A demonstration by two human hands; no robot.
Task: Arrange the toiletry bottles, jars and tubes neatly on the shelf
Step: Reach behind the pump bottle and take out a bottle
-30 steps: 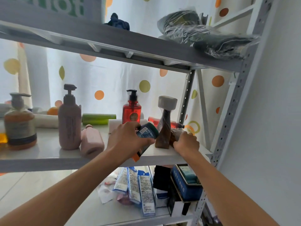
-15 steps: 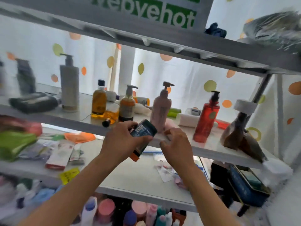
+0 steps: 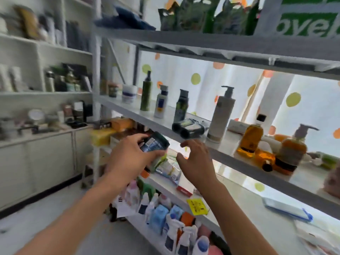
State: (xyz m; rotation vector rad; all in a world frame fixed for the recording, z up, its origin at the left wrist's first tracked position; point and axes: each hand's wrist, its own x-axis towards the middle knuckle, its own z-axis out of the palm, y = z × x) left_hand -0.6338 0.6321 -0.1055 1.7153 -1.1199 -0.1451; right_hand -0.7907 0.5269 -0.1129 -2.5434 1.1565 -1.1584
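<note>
green sign (image 3: 311, 19) on top shelf: white letters "oyel", cut off | other labels: unreadable

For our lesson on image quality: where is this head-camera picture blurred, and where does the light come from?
Head view: motion blur smears the cabinet at left and the frame edges; the left hand and its dark tube stay fairly sharp; bright backlight through the dotted curtain washes out the shelf.

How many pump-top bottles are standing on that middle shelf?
2 visible: a tall grey pump bottle mid-shelf, and an orange pump bottle further right. More may be cut off at right.
</note>
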